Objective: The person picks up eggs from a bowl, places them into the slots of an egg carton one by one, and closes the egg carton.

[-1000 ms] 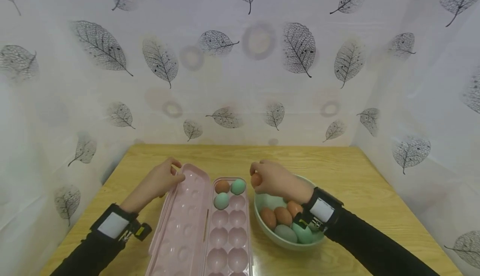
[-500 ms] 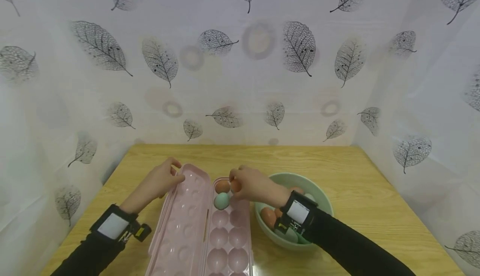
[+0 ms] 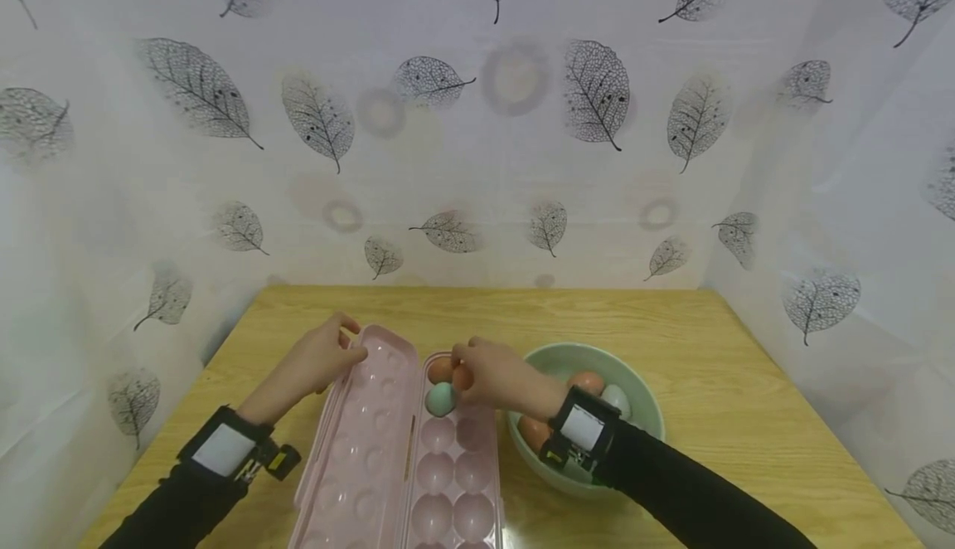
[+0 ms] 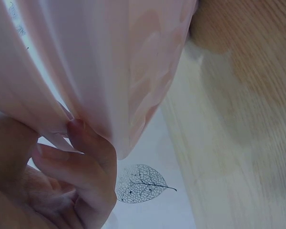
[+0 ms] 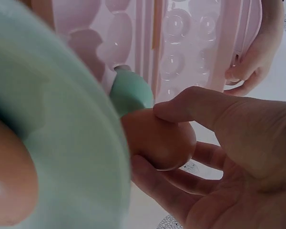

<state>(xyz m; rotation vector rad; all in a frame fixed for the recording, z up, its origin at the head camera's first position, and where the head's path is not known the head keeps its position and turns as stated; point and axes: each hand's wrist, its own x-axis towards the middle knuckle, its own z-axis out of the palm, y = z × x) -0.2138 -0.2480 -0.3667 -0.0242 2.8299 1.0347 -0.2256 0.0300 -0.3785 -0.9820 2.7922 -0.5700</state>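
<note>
A pink plastic egg box (image 3: 435, 473) lies unfolded on the table, its dimpled lid (image 3: 366, 433) on the left. My left hand (image 3: 317, 360) pinches the lid's far left edge, thumb and fingers meeting on the rim in the left wrist view. Over the tray's far right end, my right hand (image 3: 500, 376) holds a brown egg (image 5: 157, 138) between thumb and fingers. Another brown egg (image 3: 440, 369) sits in the far left cup, and a green egg (image 3: 440, 400) in the cup before it. The far right cup is hidden behind my right hand.
Right of the box stands a pale green bowl (image 3: 651, 391) with several brown and green eggs, partly under my right forearm. The wooden table (image 3: 746, 416) ends at a leaf-printed curtain (image 3: 477, 159) behind and at both sides.
My right hand has carried the brown egg leftward from above the bowl to the tray's far end, then slightly nearer to me. My left hand has stayed on the lid.
</note>
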